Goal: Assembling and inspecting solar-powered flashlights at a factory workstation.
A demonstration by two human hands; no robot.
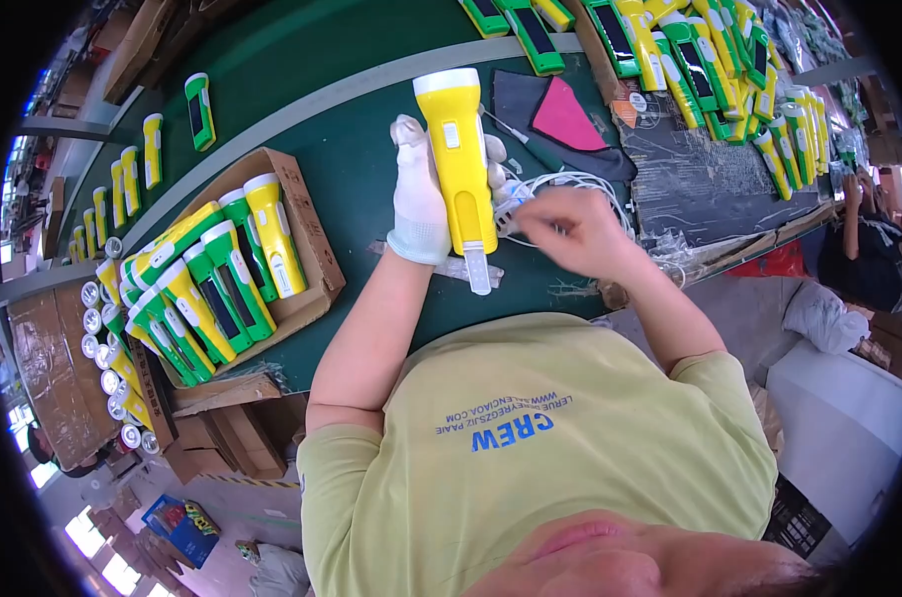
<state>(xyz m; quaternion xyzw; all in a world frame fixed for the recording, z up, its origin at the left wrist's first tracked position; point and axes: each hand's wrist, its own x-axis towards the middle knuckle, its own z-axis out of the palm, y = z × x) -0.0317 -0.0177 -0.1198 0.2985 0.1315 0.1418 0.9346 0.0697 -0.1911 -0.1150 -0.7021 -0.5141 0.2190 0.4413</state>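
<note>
In my white-gloved left hand I hold a yellow flashlight upright, fingers wrapped around its body. It has a white head rim at the top and a white switch on its front. A narrow white piece sticks out from its lower end. My bare right hand is just right of the flashlight's lower half, with its fingers curled together. Beside these fingertips lies a coiled white cable. Whatever the fingers may hold is too small to make out.
At left stands a cardboard box of yellow and green flashlights. Several more stand along the green conveyor, and others pile up at the far right. Behind the cable are a screwdriver and a dark cloth with a pink patch.
</note>
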